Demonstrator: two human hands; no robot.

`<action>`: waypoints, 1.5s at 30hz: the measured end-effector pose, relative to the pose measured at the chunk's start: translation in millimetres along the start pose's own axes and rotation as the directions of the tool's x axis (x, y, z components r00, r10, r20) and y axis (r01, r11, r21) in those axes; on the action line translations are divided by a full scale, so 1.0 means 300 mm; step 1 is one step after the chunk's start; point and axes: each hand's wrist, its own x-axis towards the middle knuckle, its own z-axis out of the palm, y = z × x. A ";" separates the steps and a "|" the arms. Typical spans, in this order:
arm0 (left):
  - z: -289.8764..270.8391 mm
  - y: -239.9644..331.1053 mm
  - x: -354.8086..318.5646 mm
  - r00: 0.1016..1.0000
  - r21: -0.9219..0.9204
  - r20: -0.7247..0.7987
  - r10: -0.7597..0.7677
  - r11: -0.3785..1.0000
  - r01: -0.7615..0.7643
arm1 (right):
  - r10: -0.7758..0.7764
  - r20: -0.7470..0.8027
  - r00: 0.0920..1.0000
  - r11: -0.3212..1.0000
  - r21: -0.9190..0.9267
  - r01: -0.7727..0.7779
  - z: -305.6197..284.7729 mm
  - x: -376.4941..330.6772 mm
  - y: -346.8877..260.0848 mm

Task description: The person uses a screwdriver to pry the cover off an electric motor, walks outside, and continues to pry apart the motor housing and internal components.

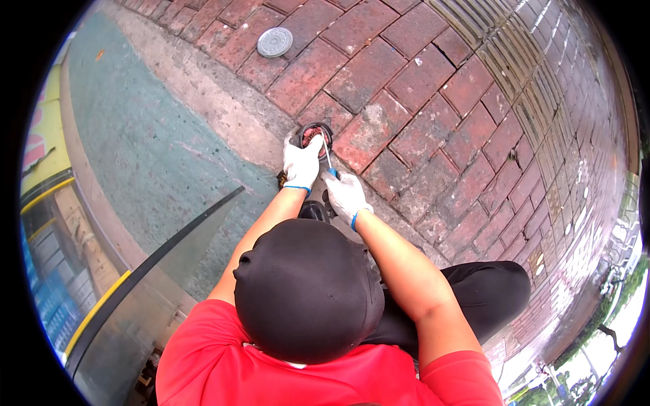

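Observation:
Both my hands wear white gloves with blue cuffs and are close together ahead of me. My left hand (302,162) grips the near left side of a small round thing with a black rim (328,128) and a reddish inside. Its thumb reaches over the inside. Whether the round thing is set in the ground or lifted off it, I cannot tell. My right hand (347,195) is closed round the blue handle (332,172) of a screwdriver-like tool. Its thin metal shaft (326,150) slants up to the round thing; the tip is unclear.
Red brick paving (379,74) spreads ahead and right, with a small round grey cover (274,42) in it. Green pavement (156,142) lies left, beside a dark-edged clear panel (162,250). A rounded black cloth-covered shape (308,291) sits between my arms.

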 end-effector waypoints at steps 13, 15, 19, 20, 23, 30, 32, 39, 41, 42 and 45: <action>-0.027 0.076 -0.027 1.000 -0.024 0.030 -0.004 1.000 0.005 | 0.275 0.271 0.923 0.880 0.315 -0.355 -0.146 -0.025 -0.133; -0.034 0.082 -0.028 1.000 -0.015 0.028 -0.011 1.000 0.012 | 0.293 0.311 0.904 0.852 0.343 -0.395 -0.159 -0.027 -0.147; -0.022 0.060 -0.022 0.999 -0.003 0.025 -0.023 1.000 0.023 | 0.305 0.354 0.884 0.784 0.433 -0.444 -0.152 -0.024 -0.114; -0.019 0.050 -0.021 0.999 0.007 0.023 -0.027 1.000 0.027 | 0.316 0.348 0.883 0.764 0.458 -0.454 -0.146 -0.031 -0.109; -0.006 0.024 -0.011 0.999 0.074 -0.021 0.028 0.997 -0.026 | 0.324 0.337 0.884 0.730 0.505 -0.460 -0.097 -0.042 -0.079; -0.008 0.074 -0.018 0.999 0.210 -0.016 0.046 0.977 -0.041 | 0.175 0.066 0.982 0.984 -0.052 -0.172 -0.051 0.011 -0.001; 0.008 0.094 -0.015 1.000 0.202 -0.016 0.012 0.979 -0.009 | 0.159 0.023 0.987 0.973 -0.173 -0.153 -0.067 0.026 0.007; -0.013 0.068 -0.012 0.997 -0.022 0.005 -0.081 0.996 0.081 | 0.117 0.140 0.983 0.989 0.078 -0.129 -0.100 0.021 0.033; 0.000 0.097 -0.031 0.994 0.012 -0.001 -0.105 0.994 0.105 | 0.209 0.186 0.960 0.970 0.088 -0.229 -0.128 -0.023 -0.007; 0.004 0.108 -0.043 0.994 0.048 -0.006 -0.105 0.993 0.105 | 0.183 0.157 0.971 0.983 -0.003 -0.185 -0.120 -0.021 0.021; -0.033 0.089 -0.024 0.995 0.061 -0.013 -0.102 0.993 0.103 | 0.201 0.188 0.961 0.968 -0.189 -0.165 -0.142 -0.071 -0.077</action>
